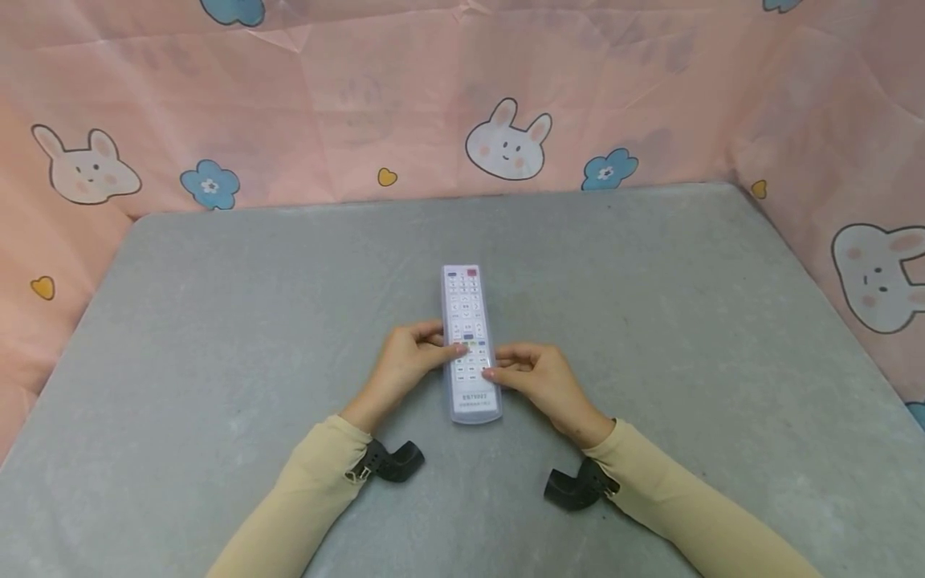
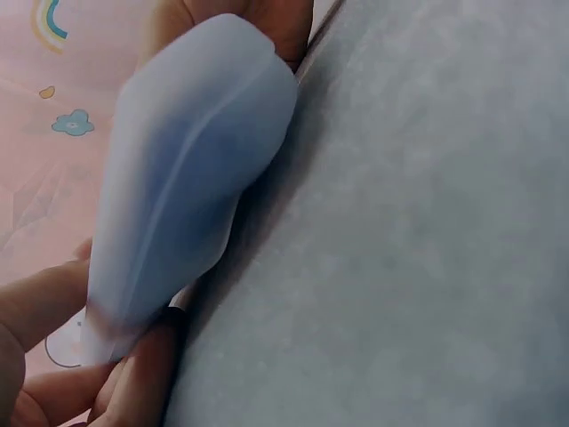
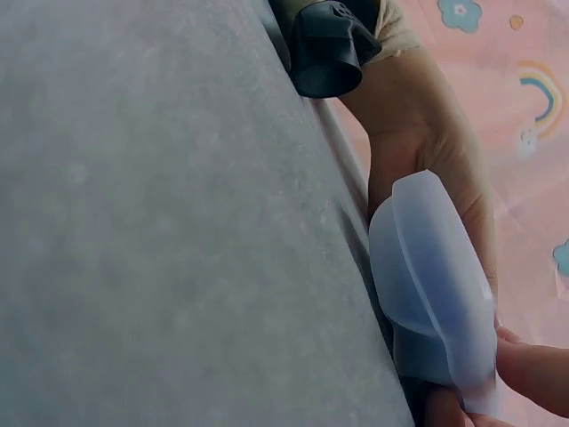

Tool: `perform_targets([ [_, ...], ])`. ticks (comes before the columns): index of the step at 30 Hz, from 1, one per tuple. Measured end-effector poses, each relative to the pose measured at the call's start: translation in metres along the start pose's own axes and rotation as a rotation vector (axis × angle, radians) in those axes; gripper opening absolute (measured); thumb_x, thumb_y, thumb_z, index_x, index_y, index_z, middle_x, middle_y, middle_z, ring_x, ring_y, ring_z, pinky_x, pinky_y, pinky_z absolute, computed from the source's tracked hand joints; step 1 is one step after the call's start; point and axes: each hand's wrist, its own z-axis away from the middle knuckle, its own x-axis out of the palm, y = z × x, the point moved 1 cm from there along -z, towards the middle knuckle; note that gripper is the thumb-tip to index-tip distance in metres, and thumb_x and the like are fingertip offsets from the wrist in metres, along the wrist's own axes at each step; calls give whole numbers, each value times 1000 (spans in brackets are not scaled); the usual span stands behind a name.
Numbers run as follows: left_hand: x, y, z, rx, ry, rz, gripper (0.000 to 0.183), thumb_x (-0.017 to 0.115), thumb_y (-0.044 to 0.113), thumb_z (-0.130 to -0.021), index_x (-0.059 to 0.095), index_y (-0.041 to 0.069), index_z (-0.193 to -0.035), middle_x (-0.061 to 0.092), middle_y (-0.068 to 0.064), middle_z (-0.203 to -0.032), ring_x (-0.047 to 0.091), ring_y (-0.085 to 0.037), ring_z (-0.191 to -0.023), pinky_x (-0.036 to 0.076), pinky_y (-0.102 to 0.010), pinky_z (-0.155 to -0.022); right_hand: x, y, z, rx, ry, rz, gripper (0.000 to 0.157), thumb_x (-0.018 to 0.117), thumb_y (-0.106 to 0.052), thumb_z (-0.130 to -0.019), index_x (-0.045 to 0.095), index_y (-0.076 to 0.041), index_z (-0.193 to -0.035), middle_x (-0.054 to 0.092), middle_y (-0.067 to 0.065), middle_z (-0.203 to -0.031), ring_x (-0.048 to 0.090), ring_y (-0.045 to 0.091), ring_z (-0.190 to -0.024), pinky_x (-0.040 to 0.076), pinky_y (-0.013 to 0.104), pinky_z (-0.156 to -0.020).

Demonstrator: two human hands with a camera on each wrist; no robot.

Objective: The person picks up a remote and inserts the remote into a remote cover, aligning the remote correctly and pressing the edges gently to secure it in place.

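Note:
A white remote control (image 1: 470, 321) in a translucent sleeve points away from me near the middle of the grey table, its buttons facing up. My left hand (image 1: 409, 356) grips its left edge, thumb on the button face and fingers at the side and below. On the opposite edge, a little nearer to me, my right hand (image 1: 543, 379) pinches it with the thumb on top. Both wrist views show the near end of the remote (image 2: 191, 169) from the side, with fingertips at its underside; how far it is off the table I cannot tell.
The grey table (image 1: 217, 361) spreads around the hands. A pink cloth (image 1: 303, 104) with rabbits and flowers hangs behind it and along both sides. Black wrist cameras sit at the left wrist (image 1: 397, 461) and the right wrist (image 1: 571, 488).

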Motion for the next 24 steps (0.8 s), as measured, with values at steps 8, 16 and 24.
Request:
perform_targets([
  [8,-2,1,0,4,-11,-84,45,78,10,-78,63,-6,-118,70,-10,-78,58,-9,-58,54,-25,-57,0,0,-1,30,-8,0,32,68,2,-84,59,19,-110,68,23,-95,65,9,-79,54,21,-71],
  [16,-3,3,1,8,-1,-167,50,79,12,-79,57,-9,-119,64,-6,-70,56,-9,-51,53,-25,-51,0,-1,-1,17,3,57,33,70,-2,-85,61,16,-111,69,19,-91,64,9,-77,53,20,-69],
  [24,-18,9,5,65,24,-326,53,70,24,-88,49,-7,-126,63,-19,-103,65,-28,-86,56,-36,-74,-8,-4,-2,-64,2,251,33,70,-7,-86,63,10,-113,69,17,-96,66,20,-83,53,24,-71],
])
